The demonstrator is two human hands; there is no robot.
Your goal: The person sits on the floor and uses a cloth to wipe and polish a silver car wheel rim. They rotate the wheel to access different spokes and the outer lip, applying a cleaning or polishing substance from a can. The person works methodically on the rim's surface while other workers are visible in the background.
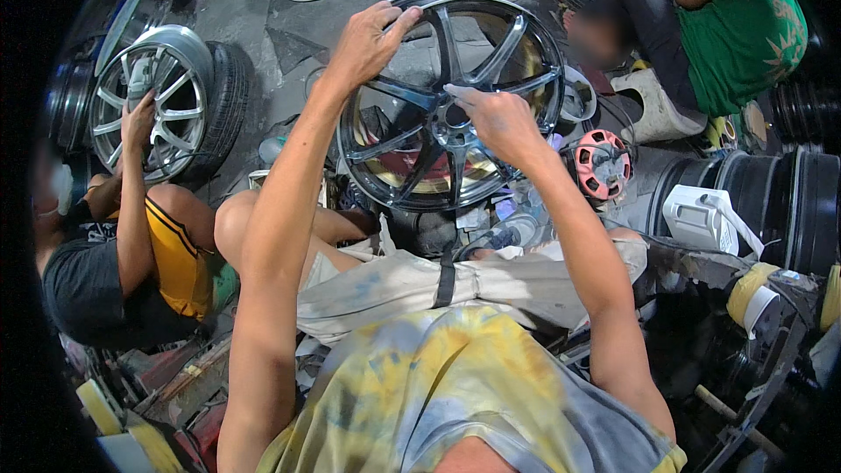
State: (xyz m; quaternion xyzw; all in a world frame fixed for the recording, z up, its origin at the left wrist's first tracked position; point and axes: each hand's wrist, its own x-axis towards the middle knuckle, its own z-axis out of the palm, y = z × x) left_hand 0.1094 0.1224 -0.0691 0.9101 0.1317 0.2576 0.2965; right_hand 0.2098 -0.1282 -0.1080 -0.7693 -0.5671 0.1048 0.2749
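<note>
Glossy dark wheel point(448, 130), round with slim metal spokes, right in front of the person's knees. Left hand's point(372, 44) stretched out to its upper-left edge, fingers half-curled over it. Right hand's point(501, 127) near the middle, index out, others bent; can't tell if it's gripping anything. Grubby grey floor point(263, 31), silver wheel point(181, 113) off left.

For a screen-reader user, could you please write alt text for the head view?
A person's left hand touches the upper-left edge of a dark spoked wheel, the right hand at its middle; at left, a co-worker reaches to a silver wheel.
</note>
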